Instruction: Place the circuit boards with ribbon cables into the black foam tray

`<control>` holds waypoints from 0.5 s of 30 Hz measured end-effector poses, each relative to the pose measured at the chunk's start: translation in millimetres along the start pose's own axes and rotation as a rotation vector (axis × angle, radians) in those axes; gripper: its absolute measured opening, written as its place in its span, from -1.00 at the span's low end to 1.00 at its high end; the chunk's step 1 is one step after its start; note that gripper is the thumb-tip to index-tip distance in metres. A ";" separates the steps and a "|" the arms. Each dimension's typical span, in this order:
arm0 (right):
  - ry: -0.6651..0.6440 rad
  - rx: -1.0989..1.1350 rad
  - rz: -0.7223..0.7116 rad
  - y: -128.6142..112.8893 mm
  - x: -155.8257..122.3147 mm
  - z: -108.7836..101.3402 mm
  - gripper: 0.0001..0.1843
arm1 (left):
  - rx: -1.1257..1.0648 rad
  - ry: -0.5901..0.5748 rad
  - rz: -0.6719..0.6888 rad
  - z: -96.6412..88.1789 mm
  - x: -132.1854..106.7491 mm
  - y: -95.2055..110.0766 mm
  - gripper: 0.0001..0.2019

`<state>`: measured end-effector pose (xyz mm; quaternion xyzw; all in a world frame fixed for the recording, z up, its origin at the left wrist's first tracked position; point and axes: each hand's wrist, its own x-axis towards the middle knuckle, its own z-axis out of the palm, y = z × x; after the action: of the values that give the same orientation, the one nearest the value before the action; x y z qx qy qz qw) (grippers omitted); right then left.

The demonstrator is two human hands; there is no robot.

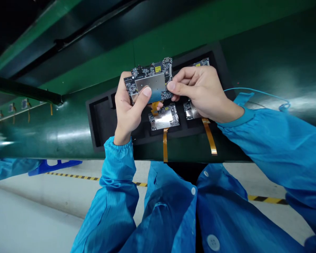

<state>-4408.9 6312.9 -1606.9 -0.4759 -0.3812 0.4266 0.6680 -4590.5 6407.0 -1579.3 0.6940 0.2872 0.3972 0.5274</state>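
I hold a dark circuit board with a silver shield plate above a black foam tray. My left hand grips its left edge, thumb pressed on the shield. My right hand pinches the board's right edge with thumb and fingers. An orange flex strip hangs under the held board. In the tray below lie two more boards: one in the middle slot and one partly hidden under my right hand, each with an orange flex cable trailing over the tray's near edge.
The tray rests on a glossy green conveyor surface. A thin blue cord runs from my right sleeve. Below the bench edge is a pale floor with a yellow-black striped line. Another blue sleeve shows at the far left.
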 end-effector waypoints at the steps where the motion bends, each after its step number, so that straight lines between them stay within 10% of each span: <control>1: 0.002 0.000 0.011 0.4 0.1 -0.4 -0.52 | 0.005 -0.001 -0.004 0.1 -0.5 0.6 -0.47; 15: 0.025 0.121 0.071 0.6 3.3 -2.8 -0.48 | -0.092 -0.133 -0.194 -3.2 2.7 -6.1 -0.41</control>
<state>-4405.3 6315.2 -1607.9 -0.4532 -0.3293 0.4662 0.6847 -4591.7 6412.5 -1584.1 0.6627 0.2989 0.3102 0.6126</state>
